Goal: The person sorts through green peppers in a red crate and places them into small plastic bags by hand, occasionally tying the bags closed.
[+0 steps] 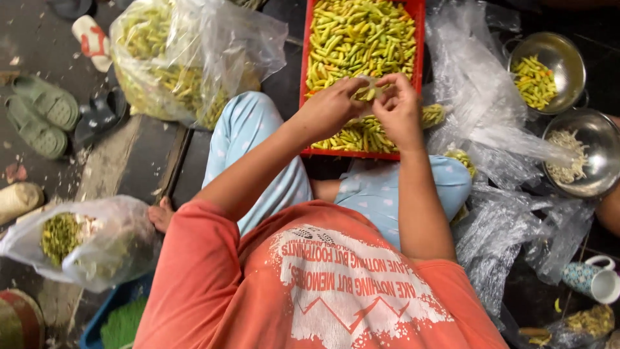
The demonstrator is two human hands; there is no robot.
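Note:
My left hand (332, 103) and my right hand (399, 106) meet over the near part of a red tray (303, 61) heaped with yellow-green chili peppers (358, 32). Both hands pinch a single pale yellow-green pepper (369, 90) between their fingertips. I sit cross-legged in light blue dotted trousers and an orange shirt, with the tray right in front of my knees.
A large clear bag of peppers (187, 58) lies at the tray's left. Right of it sit crumpled plastic sheets (478, 97), a steel bowl of peppers (549, 64) and a steel bowl of pale stems (578, 152). A small bag of green bits (77, 239), sandals (42, 113) and a mug (594, 278) lie around.

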